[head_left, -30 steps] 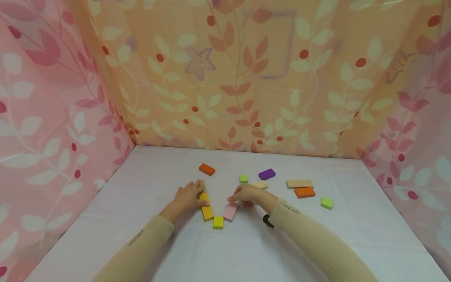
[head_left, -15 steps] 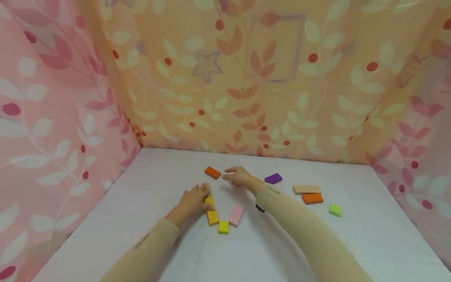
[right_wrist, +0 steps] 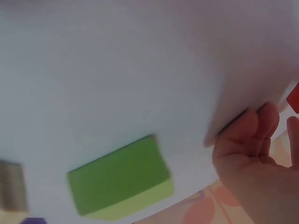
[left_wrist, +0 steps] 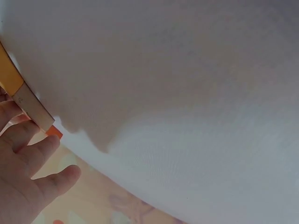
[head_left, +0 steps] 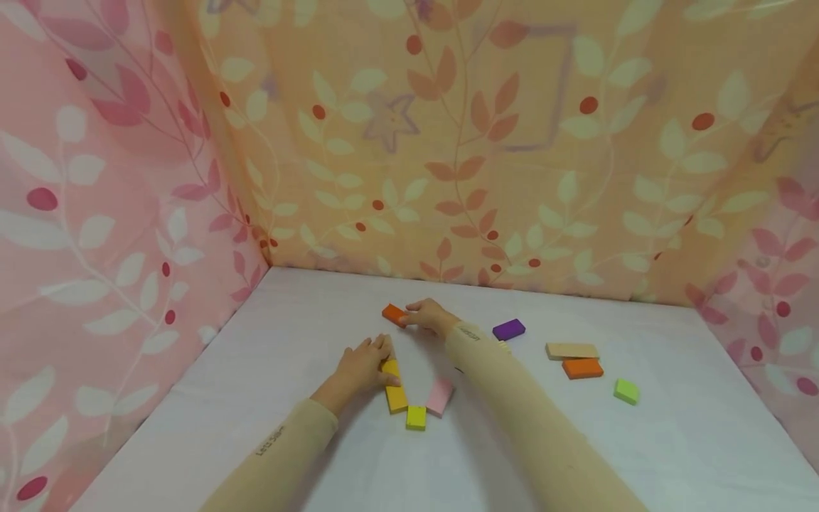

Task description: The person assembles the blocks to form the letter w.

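Note:
My left hand point(head_left: 361, 368) rests along a slanted row of blocks, its thumb on an amber block point(head_left: 396, 400) and its fingers over a plain wooden block point(left_wrist: 33, 106). In the left wrist view its fingers are spread and relaxed. My right hand point(head_left: 433, 317) reaches to the right end of an orange block point(head_left: 392, 313) at the back. Its thumb and fingers stand apart beside that block point(right_wrist: 294, 99) in the right wrist view. A yellow square block point(head_left: 416, 418) and a pink block point(head_left: 440, 397) lie at the row's near end.
To the right lie a purple block point(head_left: 509, 329), a long wooden block point(head_left: 572, 350), another orange block point(head_left: 583, 368) and a light green block point(head_left: 626, 391). The right sleeve mostly covers a ribbed pale block point(head_left: 504, 346). A second green block point(right_wrist: 121, 177) shows near the right wrist.
My right hand has left the area of the pink block and moved to the back left, up to the orange block. The left hand stays on the row. The head view has shifted slightly.

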A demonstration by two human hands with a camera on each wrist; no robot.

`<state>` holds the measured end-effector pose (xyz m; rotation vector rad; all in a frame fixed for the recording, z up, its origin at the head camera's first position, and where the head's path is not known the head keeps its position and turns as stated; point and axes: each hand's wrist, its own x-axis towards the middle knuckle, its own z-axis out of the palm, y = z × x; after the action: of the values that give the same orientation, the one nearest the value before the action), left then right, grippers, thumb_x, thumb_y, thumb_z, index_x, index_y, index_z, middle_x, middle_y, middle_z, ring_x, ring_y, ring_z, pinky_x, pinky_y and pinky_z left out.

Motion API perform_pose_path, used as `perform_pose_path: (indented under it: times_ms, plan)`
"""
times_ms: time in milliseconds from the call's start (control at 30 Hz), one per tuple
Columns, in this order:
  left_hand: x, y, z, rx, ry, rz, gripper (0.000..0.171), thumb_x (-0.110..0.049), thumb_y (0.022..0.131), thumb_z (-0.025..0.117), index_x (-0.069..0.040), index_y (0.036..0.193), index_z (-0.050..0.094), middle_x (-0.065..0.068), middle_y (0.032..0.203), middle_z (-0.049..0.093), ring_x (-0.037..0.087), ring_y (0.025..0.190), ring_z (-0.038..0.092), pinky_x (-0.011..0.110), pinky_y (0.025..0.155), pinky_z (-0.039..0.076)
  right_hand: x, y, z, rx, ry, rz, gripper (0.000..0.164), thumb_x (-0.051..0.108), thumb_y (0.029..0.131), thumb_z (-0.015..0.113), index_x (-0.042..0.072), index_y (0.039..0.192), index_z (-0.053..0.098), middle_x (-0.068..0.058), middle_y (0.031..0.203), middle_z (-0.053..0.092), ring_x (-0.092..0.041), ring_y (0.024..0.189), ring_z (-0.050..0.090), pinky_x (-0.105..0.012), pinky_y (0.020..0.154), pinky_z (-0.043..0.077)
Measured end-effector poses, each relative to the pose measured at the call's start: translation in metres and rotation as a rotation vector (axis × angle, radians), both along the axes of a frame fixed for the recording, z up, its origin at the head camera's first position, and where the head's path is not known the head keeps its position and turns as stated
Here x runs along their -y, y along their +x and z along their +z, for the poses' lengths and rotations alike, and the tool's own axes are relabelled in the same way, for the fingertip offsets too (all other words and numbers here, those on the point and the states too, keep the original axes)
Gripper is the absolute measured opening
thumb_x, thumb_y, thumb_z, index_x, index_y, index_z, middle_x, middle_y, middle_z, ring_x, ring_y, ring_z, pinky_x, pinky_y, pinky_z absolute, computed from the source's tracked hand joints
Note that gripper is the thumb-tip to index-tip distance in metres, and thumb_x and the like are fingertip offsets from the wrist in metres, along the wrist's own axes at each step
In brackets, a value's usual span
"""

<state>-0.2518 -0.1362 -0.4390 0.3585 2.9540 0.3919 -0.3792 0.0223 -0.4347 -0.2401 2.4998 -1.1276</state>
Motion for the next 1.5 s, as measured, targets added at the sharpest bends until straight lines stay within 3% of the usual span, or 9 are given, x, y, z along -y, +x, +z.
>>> perform_pose_path:
  times_ms: [67,367,700,900,1000,1200,1333,1500]
  plan:
    - [0.000,0.000,-0.001,0.003,0.009,-0.001,0.082,-0.048,0.079,0.075,-0.004,0.143,0.048,0.019,0.150,0.039,0.042,0.136,0.035,0.069,0.102,0.028,0.002,-0.001,-0.001,-0.033,0.032,-0.003,0.050,0.026,0.086,0.076,0.003,0.129,0.063,-0.014,0.134,0.058,-0.024,0.121,0.052,-0.036,0.104,0.039]
    - [-0.001,-0.002,-0.007,-0.018,-0.024,-0.005,0.083,-0.051,0.078,0.074,-0.005,0.143,0.049,0.018,0.150,0.039,0.041,0.136,0.036,0.068,0.101,0.030,0.008,-0.001,0.001,-0.109,0.131,-0.062,0.039,0.020,0.079,0.082,-0.001,0.110,0.072,-0.013,0.115,0.066,-0.023,0.100,0.058,-0.033,0.094,0.046]
    - [-0.002,0.002,0.001,-0.011,-0.019,-0.008,0.081,-0.048,0.080,0.074,-0.004,0.143,0.048,0.018,0.150,0.039,0.041,0.136,0.036,0.068,0.102,0.030,-0.002,-0.002,-0.001,-0.111,0.151,-0.104,0.027,0.005,0.072,0.083,-0.003,0.089,0.063,-0.009,0.088,0.060,-0.020,0.078,0.052,-0.030,0.071,0.047]
    - [-0.001,0.002,-0.001,-0.026,-0.006,-0.006,0.085,-0.052,0.079,0.074,-0.004,0.144,0.046,0.019,0.150,0.039,0.042,0.135,0.037,0.068,0.102,0.029,-0.007,0.009,-0.001,-0.152,0.189,-0.115,0.024,0.004,0.074,0.078,-0.004,0.089,0.062,-0.009,0.085,0.061,-0.020,0.076,0.054,-0.028,0.070,0.048]
    - [-0.002,0.004,0.004,-0.002,-0.010,0.011,0.084,-0.048,0.080,0.075,-0.004,0.144,0.046,0.018,0.150,0.039,0.041,0.137,0.035,0.067,0.104,0.028,-0.011,0.017,0.005,-0.103,0.108,-0.148,0.025,0.009,0.079,0.077,-0.005,0.094,0.062,-0.009,0.084,0.061,-0.019,0.072,0.055,-0.028,0.065,0.048]
    - [-0.004,0.001,0.001,0.015,-0.034,0.011,0.083,-0.050,0.080,0.073,-0.005,0.145,0.045,0.016,0.152,0.038,0.040,0.137,0.035,0.067,0.103,0.028,-0.032,0.034,0.021,0.065,-0.176,-0.244,0.023,0.013,0.090,0.068,-0.004,0.105,0.061,-0.012,0.085,0.067,-0.018,0.067,0.057,-0.027,0.057,0.046]
    - [-0.003,0.001,-0.001,0.008,-0.048,0.004,0.084,-0.051,0.081,0.072,-0.006,0.146,0.044,0.016,0.152,0.037,0.039,0.137,0.035,0.067,0.103,0.028,-0.047,0.043,0.025,0.130,-0.330,-0.293,0.028,0.019,0.095,0.064,-0.004,0.112,0.061,-0.013,0.097,0.067,-0.019,0.076,0.058,-0.027,0.063,0.044]
    - [-0.002,0.000,-0.002,0.001,-0.048,-0.011,0.083,-0.050,0.081,0.073,-0.005,0.145,0.044,0.017,0.152,0.037,0.040,0.136,0.035,0.067,0.103,0.028,-0.064,0.051,0.024,0.173,-0.491,-0.318,0.036,0.016,0.098,0.059,-0.011,0.122,0.056,-0.021,0.108,0.068,-0.018,0.077,0.066,-0.031,0.074,0.055]
